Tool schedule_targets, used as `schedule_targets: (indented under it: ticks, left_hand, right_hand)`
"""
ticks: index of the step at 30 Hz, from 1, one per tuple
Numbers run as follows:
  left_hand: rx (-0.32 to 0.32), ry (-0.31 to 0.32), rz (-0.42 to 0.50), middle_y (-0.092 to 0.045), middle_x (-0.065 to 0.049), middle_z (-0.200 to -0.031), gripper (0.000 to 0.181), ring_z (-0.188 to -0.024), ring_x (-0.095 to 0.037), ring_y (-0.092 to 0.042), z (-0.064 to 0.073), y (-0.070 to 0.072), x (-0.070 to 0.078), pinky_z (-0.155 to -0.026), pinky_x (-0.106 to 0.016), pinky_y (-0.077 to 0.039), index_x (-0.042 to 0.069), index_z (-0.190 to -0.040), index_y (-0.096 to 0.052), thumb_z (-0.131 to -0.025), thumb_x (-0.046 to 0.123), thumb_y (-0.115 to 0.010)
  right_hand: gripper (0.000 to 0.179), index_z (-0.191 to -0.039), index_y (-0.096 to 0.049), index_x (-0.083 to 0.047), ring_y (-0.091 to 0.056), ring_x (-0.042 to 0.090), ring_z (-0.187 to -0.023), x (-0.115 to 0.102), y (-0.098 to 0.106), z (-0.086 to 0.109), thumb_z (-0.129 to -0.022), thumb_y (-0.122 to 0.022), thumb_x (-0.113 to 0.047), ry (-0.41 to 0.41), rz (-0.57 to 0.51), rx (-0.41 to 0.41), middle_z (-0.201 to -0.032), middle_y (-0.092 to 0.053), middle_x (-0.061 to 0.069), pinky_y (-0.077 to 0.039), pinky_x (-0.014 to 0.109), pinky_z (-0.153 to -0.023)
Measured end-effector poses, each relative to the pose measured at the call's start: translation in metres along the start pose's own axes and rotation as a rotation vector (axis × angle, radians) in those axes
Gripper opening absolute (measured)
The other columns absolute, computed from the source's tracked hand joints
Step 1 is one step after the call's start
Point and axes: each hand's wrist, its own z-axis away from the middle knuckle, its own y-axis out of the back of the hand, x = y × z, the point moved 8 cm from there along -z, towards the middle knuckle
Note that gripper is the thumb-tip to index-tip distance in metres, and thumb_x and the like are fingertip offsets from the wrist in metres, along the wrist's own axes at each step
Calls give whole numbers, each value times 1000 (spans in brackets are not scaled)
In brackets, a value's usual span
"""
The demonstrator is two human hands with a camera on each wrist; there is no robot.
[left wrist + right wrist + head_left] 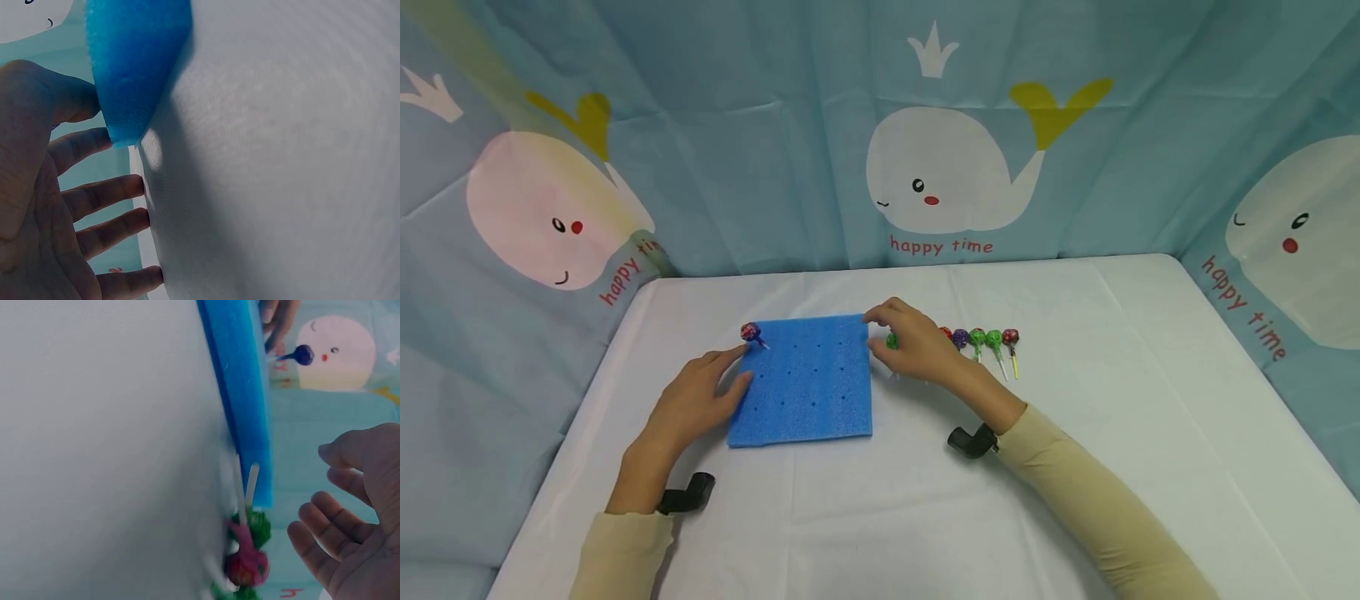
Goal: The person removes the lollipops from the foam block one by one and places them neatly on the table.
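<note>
A blue foam board (808, 392) with rows of small holes lies on the table. One red-and-purple wrapped lollipop (750, 332) stands tilted in the hole at its far left corner. My left hand (696, 404) rests at the board's left edge, thumb and index finger against it and the other fingers spread. Near the far right corner is my right hand (917, 346), its fingers loosely bent with nothing between them. It partly covers a row of lollipops to the right of the board, among them a green lollipop (257, 526) and a red lollipop (247, 565) with a pink wrapper.
Farther along that row lie a purple lollipop (960, 337), green ones and a dark red lollipop (1011, 336) on a yellow stick. A white cloth (865, 517) covers the table. Blue curtains (760, 183) with whale prints hang behind and at both sides.
</note>
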Motion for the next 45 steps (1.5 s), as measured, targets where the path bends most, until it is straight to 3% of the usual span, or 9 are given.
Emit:
schedule_targets:
  ticks: [12, 27, 38, 45]
  left_hand:
    - [5, 1, 9, -52, -30, -156, 60, -144, -55, -46, 3, -1, -3, -114, -76, -40, 9, -159, -47, -108, 39, -54]
    - [21, 1, 1, -54, -30, -154, 59, -143, -55, -47, 2, 3, 2, -113, -76, -42, 9, -158, -48, -107, 38, -57]
    - [0, 19, -4, -54, -30, -154, 60, -142, -55, -48, -2, -2, 2, -111, -76, -44, 10, -159, -47, -107, 39, -56]
    - [16, 8, -8, -55, -30, -153, 59, -140, -56, -50, -1, 0, 1, -110, -76, -45, 9, -158, -48, -107, 38, -56]
  right_hand:
    - [33, -130, -69, -5, -68, 27, -123, -18, -21, -16, -101, -71, -19, 36, 2, -25, -130, -67, 13, -59, 42, -107]
    - [36, -135, -67, -4, -68, 30, -124, -32, -36, -37, -102, -69, -18, 79, -42, -53, -131, -66, 17, -59, 43, -107]
    - [41, -142, -62, -5, -68, 31, -128, -45, -54, -50, -103, -68, -19, 91, -78, -88, -139, -62, 18, -59, 44, -108]
    - [40, -141, -63, -8, -69, 26, -125, -54, -67, -62, -104, -68, -21, 114, -96, -92, -139, -62, 15, -60, 40, -105]
